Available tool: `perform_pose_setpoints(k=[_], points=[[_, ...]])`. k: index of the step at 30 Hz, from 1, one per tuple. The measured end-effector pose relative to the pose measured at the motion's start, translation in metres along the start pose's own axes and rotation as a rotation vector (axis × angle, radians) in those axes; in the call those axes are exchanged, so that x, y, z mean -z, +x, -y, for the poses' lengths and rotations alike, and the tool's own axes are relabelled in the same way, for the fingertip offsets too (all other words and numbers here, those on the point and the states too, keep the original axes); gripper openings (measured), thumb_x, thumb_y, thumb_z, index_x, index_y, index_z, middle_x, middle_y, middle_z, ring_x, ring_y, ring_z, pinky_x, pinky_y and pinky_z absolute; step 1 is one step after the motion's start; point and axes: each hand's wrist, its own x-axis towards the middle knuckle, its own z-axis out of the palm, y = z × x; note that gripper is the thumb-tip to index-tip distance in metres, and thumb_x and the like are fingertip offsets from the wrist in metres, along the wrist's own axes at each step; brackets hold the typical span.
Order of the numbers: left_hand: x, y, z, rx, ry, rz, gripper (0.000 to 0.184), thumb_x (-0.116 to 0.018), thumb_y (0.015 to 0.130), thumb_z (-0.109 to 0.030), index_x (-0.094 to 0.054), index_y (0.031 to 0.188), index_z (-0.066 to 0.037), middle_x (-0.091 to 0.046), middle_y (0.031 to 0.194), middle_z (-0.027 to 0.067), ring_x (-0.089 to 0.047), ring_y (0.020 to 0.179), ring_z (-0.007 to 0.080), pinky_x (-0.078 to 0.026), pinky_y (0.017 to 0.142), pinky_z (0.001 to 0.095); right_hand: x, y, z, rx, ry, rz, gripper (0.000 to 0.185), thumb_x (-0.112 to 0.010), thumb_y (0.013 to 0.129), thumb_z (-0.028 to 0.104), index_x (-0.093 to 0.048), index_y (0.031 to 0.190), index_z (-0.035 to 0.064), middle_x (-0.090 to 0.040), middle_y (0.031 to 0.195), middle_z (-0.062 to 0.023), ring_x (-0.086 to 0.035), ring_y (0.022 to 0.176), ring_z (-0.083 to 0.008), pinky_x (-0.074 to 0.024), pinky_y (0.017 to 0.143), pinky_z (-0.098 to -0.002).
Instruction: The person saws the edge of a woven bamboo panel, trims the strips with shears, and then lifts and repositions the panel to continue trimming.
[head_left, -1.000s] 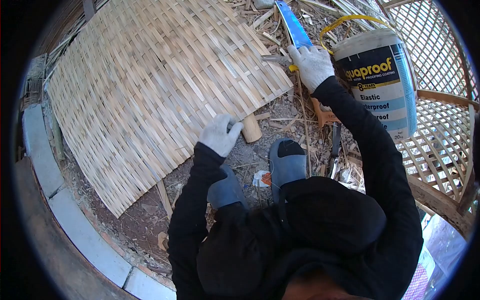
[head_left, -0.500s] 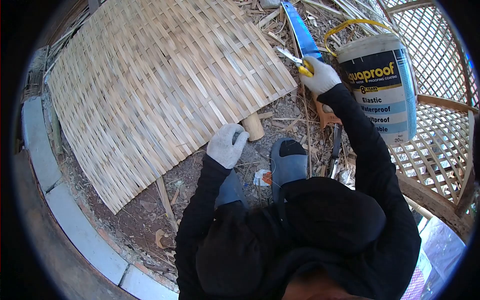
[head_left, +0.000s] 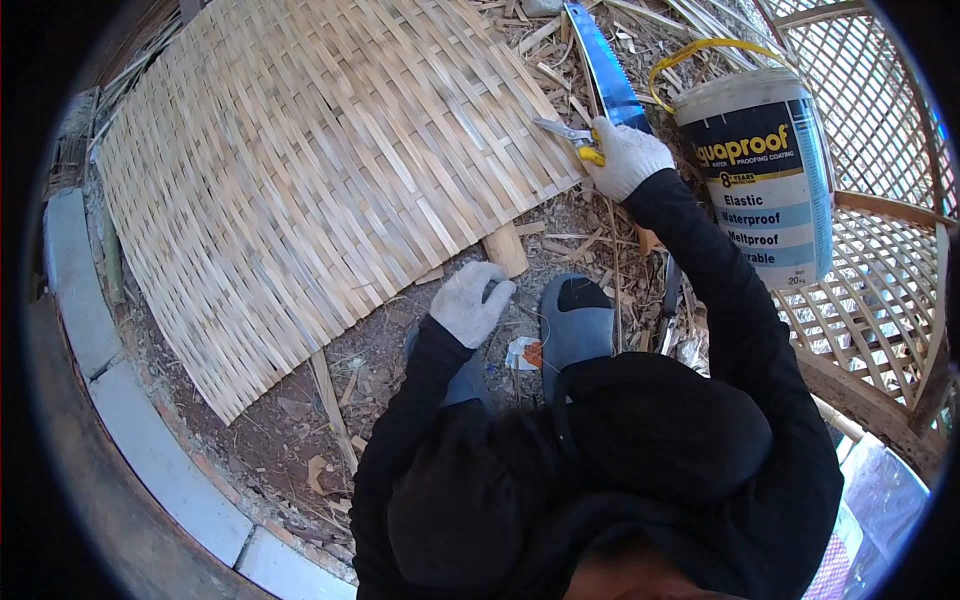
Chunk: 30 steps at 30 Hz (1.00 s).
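Woven bamboo mat (head_left: 330, 170) lies spread over the ground in front of me, with a short wooden block (head_left: 506, 250) jutting from under its near edge. My right hand (head_left: 630, 162), in a white knit glove, grips yellow-handled shears (head_left: 590, 150). Their metal blades point left, over the mat's right edge. My left hand (head_left: 470, 305), gloved too, hovers just off the near edge with its fingers curled toward the thumb; anything pinched there is too small to make out. A blue-bladed handsaw (head_left: 605, 70) lies beyond my right hand, its orange handle mostly hidden by my arm.
A white waterproofing bucket (head_left: 755, 180) with a yellow handle stands at right, before a lattice panel (head_left: 880, 110). Another dark-handled tool (head_left: 671, 290) rests beside my right shoe (head_left: 578, 325). Bamboo scraps litter the ground. Pale blocks (head_left: 165, 455) form a curved left border.
My right hand has brought the shears left and down to the mat's edge. My left hand has shifted slightly right and down, away from the mat, uncovering more ground beside the block.
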Motion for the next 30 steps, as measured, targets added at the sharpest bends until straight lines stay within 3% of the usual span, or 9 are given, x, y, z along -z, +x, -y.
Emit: perform_pose_setpoints(k=[8, 14, 17, 23, 30], points=[[-0.006, -0.001, 0.008, -0.059, 0.000, 0.001, 0.025, -0.071, 0.099, -0.026, -0.072, 0.108, -0.004, -0.071, 0.108, 0.0165, -0.070, 0.100, 0.0360, -0.055, 0.089, 0.0428, -0.005, -0.003, 0.003, -0.014, -0.002, -0.002, 0.036, -0.070, 0.096, 0.033, -0.058, 0.118, 0.0077, -0.074, 0.096, -0.0206, -0.074, 0.090, -0.0426, -0.0578, 0.078, -0.0549], [-0.010, 0.002, 0.007, -0.054, 0.002, 0.029, 0.024, -0.072, 0.098, -0.026, -0.072, 0.108, -0.004, -0.071, 0.106, 0.0161, -0.070, 0.102, 0.0363, -0.055, 0.090, 0.0432, 0.006, -0.007, 0.016, -0.100, 0.007, 0.073, 0.037, -0.075, 0.089, 0.027, -0.063, 0.117, 0.0061, -0.076, 0.101, -0.0223, -0.075, 0.100, -0.0403, -0.0584, 0.088, -0.0507], [-0.011, 0.001, 0.007, -0.052, -0.004, 0.028, 0.023, -0.072, 0.099, -0.026, -0.072, 0.108, -0.004, -0.072, 0.106, 0.0159, -0.070, 0.103, 0.0364, -0.055, 0.090, 0.0433, 0.003, -0.005, 0.011, -0.159, 0.085, 0.120, 0.042, -0.073, 0.088, 0.029, -0.065, 0.123, 0.0068, -0.076, 0.104, -0.0235, -0.074, 0.103, -0.0416, -0.0574, 0.092, -0.0505], [-0.010, -0.005, 0.007, -0.039, -0.009, 0.014, 0.023, -0.072, 0.099, -0.025, -0.071, 0.109, -0.005, -0.072, 0.108, 0.0156, -0.070, 0.104, 0.0366, -0.055, 0.091, 0.0442, -0.017, -0.006, -0.004, -0.226, 0.397, 0.000, 0.050, -0.071, 0.086, 0.031, -0.067, 0.130, 0.0069, -0.076, 0.109, -0.0253, -0.072, 0.107, -0.0436, -0.0564, 0.095, -0.0491], [-0.010, -0.004, 0.007, -0.007, -0.008, 0.035, 0.023, -0.072, 0.098, -0.025, -0.071, 0.109, -0.005, -0.072, 0.109, 0.0155, -0.070, 0.106, 0.0364, -0.055, 0.093, 0.0448, 0.003, -0.011, 0.011, -0.126, 0.081, 0.072, 0.042, -0.072, 0.087, 0.029, -0.063, 0.121, 0.0060, -0.076, 0.103, -0.0237, -0.074, 0.099, -0.0432, -0.0580, 0.088, -0.0533]])
